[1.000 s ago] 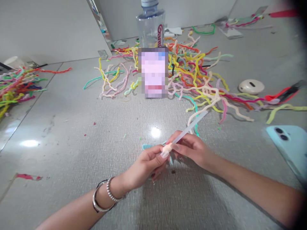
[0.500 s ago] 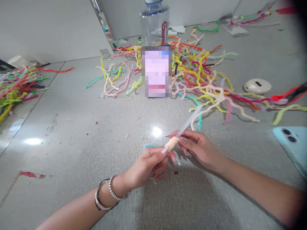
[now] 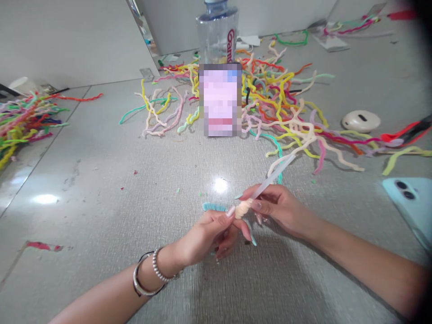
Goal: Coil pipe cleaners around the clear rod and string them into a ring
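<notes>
A left hand [image 3: 214, 229] pinches the lower end of a peach coil [image 3: 243, 208]; the right hand [image 3: 281, 207] grips a translucent stick [image 3: 274, 176] where it meets that coil. Left of the peach coil, a light-blue coil [image 3: 215, 207] and scrap-flecked counter [image 3: 101, 225]; well right, a phone [image 3: 413, 207]. Beyond it, tangled fuzzy stems [image 3: 305, 129] crowd a pixelated screen [image 3: 222, 92], then a bottle [image 3: 216, 38].

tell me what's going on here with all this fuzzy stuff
A person has both hands on a peach coil around a pale stick. The left hand pinches the coil's lower end; the right hand grips near where the stick comes out. A blue coil shows beside the left hand. Beyond, fuzzy strands lie spread around a blurred screen and a bottle.
</notes>
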Demonstrator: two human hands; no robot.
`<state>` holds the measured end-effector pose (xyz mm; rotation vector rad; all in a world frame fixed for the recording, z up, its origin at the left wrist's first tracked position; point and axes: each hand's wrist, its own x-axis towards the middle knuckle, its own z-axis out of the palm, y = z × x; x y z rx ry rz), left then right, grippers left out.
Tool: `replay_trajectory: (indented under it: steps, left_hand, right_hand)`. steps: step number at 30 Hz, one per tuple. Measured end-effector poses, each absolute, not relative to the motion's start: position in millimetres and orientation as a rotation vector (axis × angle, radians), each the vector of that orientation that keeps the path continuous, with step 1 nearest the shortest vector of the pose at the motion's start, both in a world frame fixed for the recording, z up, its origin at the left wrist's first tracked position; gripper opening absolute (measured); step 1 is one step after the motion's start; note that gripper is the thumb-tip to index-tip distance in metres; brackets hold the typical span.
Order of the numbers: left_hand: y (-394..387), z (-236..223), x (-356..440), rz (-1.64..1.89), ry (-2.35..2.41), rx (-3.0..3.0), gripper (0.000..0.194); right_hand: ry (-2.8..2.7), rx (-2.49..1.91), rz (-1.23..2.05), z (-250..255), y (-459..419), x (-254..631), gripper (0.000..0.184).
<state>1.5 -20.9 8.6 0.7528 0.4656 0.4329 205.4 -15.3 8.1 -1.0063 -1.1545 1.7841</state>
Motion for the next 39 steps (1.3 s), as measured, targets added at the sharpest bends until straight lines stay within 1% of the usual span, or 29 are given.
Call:
replay_trajectory:
  steps: [6,11,14,21,27,33,36,39]
  left_hand:
    - [-20.5,8.1,-0.9,0.407,0.452,0.751,0.046]
    - [-20.7,7.6,-0.8,0.403,0.453,0.756,0.044]
    - [-20.8,6.9,-0.4,0.416,0.451,0.746,0.043]
    - [-22.0,4.8,-1.0,0.437,0.457,0.763,0.042]
    - [-22.1,6.6,1.3,0.454,0.475,0.758,0.042]
    - [-21.3,10.9,1.1,0.390,0.519,0.872,0.043]
    - [-22.7,9.1,1.5,0.400,0.509,0.899,0.038]
    - [-24.3,5.8,2.8,0.427,0.495,0.854,0.027]
  right_hand:
    - [-1.140,-0.947,1.821,7.6,-15.4,205.6,0.027]
    - [-1.129,-0.940,1.775,5.9,-15.7,204.6,0.035]
    - [-1.151,-0.974,1.757,7.5,-15.1,204.4,0.037]
    - [-1.212,-1.036,1.804,11.0,-12.1,205.7,0.029]
    - [-1.102,-0.982,1.828,8.0,-11.5,202.9,0.025]
    - [-0.988,-0.909,1.830,10.7,-12.8,199.2,0.022]
    - [-0.955,-0.892,1.816,9.7,-13.6,199.4,0.023]
    - [-0.929,-0.889,1.809,6.9,-14.1,200.7,0.026]
